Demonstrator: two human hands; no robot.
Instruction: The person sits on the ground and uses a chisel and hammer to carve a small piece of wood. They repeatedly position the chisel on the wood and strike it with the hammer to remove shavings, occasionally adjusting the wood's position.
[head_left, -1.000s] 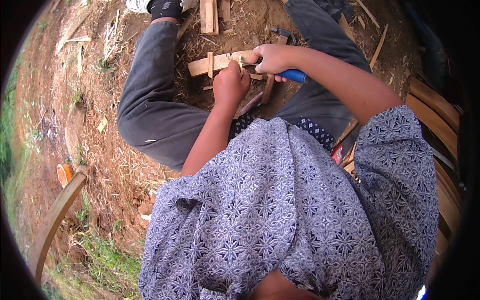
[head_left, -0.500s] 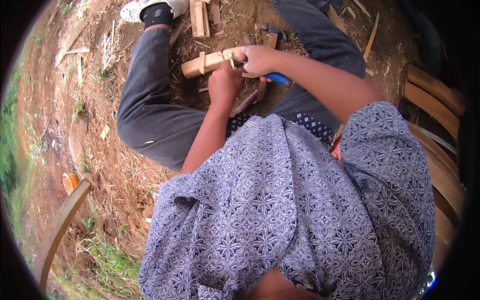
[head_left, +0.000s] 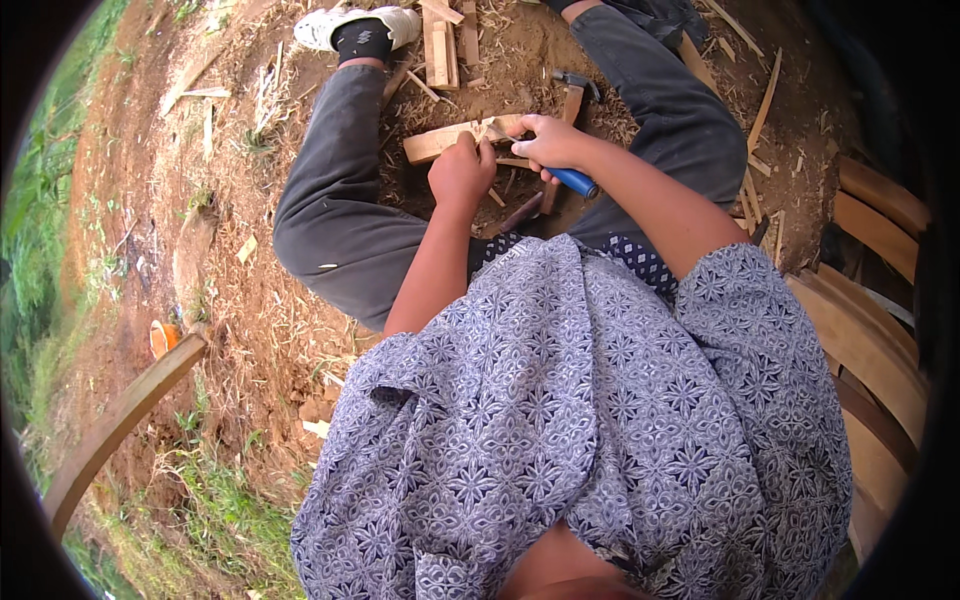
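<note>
A pale wooden block [head_left: 437, 145] lies between my spread legs, over the ground. Closed at its near side, my left hand [head_left: 461, 172] pinches a small pale piece of wood [head_left: 481, 131] against the block. My right hand [head_left: 548, 143] is wrapped round a tool with a blue handle [head_left: 574, 182]. The handle's butt points toward my body at the right. A thin part of the tool seems to reach toward the small piece, but most of it is hidden by my fingers, so its kind is unclear.
A hammer [head_left: 575, 88] stands just beyond my right hand. Wooden offcuts [head_left: 440, 55] and shavings litter the soil. Curved timber pieces [head_left: 870, 330] are stacked at the right. A curved plank [head_left: 125, 420] and an orange object [head_left: 163, 338] are at the left.
The whole view has shifted, moving the scene rightward. A small piece standing across the block's left part no longer shows there. Both hands remain at the block, with the blue-handled tool in my right.
</note>
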